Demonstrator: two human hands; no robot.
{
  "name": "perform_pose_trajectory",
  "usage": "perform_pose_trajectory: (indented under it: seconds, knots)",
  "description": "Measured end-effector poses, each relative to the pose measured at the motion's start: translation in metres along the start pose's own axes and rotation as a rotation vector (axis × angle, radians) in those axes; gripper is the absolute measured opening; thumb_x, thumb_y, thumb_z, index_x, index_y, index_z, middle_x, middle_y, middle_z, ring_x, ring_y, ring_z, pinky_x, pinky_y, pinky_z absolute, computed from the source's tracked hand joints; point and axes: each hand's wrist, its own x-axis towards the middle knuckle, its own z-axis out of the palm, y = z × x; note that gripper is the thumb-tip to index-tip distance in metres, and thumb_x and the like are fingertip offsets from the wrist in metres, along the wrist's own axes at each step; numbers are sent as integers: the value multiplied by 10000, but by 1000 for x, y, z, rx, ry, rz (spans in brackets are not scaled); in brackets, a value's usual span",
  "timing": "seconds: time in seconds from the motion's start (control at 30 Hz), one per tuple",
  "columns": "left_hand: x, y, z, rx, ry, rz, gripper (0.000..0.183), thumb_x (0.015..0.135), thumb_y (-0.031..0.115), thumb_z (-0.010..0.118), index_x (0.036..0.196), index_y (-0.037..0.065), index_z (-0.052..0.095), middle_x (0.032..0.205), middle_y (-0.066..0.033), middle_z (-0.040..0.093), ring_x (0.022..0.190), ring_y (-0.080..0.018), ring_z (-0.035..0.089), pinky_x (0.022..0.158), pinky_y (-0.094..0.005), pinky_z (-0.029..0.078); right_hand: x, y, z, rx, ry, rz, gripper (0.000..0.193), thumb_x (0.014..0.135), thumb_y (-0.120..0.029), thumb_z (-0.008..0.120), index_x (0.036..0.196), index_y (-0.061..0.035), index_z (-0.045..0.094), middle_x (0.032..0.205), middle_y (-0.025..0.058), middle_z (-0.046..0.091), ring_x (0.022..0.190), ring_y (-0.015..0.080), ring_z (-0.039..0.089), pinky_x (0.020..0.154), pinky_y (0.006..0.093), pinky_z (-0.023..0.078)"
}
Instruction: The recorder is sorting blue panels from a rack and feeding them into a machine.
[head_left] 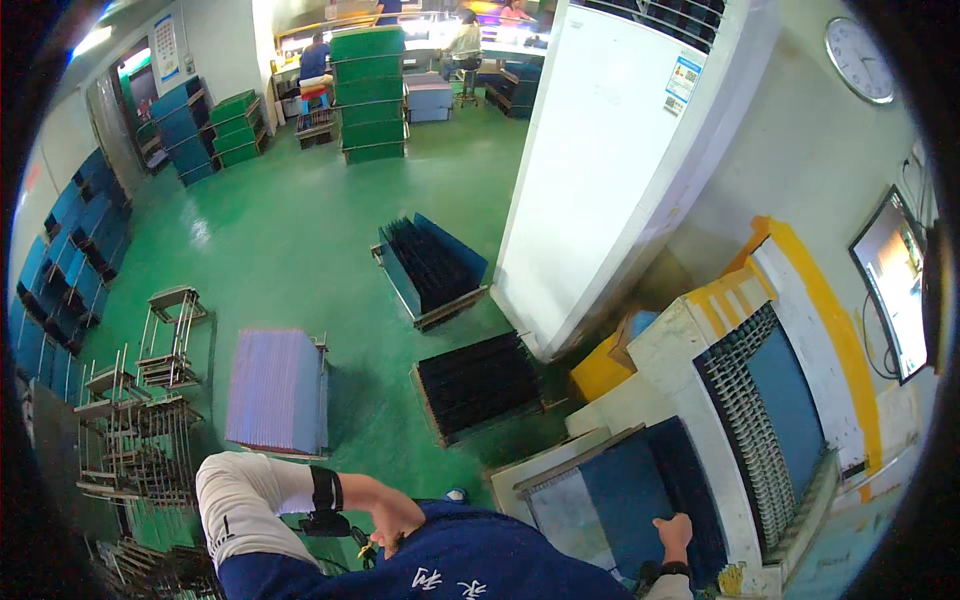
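My right hand is closed at the right edge of a flat blue panel, its thumb side toward the panel. The panel lies in a pale-framed bay, with a grey-white sheet to its left and a darker blue surface to its right. My left hand is bent in against my waist, its fingers curled. Beside it hang a black cable and a small yellow-green piece. What those fingers hold, if anything, is hidden. A black band circles my left forearm.
A machine with a slatted roller section and yellow trim stands on the right, beside a tall white cabinet. Racks of dark panels, another dark-filled rack and a lilac stack sit on the green floor. Metal frames crowd the left.
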Motion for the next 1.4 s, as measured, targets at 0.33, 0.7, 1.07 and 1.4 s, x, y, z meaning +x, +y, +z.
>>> perform_pose_trajectory:
  seconds: [0.33, 0.7, 1.07, 1.4]
  knots:
    - [-3, 6, -6, 85, -23, 51, 179, 675, 107, 657, 810, -10, 667, 666, -117, 676, 594, -206, 670, 517, -356, 519, 7, 6, 5, -117, 52, -64, 533, 608, -386, 866, 896, 41, 727, 1000, 251, 707, 962, 398, 687, 835, 449, 546]
    - [7, 15, -12, 166, -36, -12, 162, 740, 153, 708, 810, 7, 697, 662, -100, 688, 574, -202, 678, 541, -346, 540, -11, -21, -24, -119, -47, -32, 589, 672, -343, 863, 1084, 46, 704, 1090, 247, 696, 1046, 387, 668, 907, 436, 525]
    - [11, 11, 3, 191, 17, 23, 153, 668, 164, 659, 715, 19, 676, 629, -97, 686, 580, -220, 673, 535, -403, 504, -9, -20, -26, -134, -45, -48, 571, 651, -364, 865, 1045, 28, 729, 1080, 231, 704, 1034, 371, 676, 903, 425, 532]
    - [5, 23, 0, 176, -22, -61, 167, 639, 123, 638, 744, 6, 693, 656, -114, 699, 605, -232, 674, 557, -402, 501, -8, -19, -20, -126, -48, -23, 576, 657, -374, 855, 1043, 31, 721, 1065, 242, 702, 1021, 380, 678, 891, 433, 530]
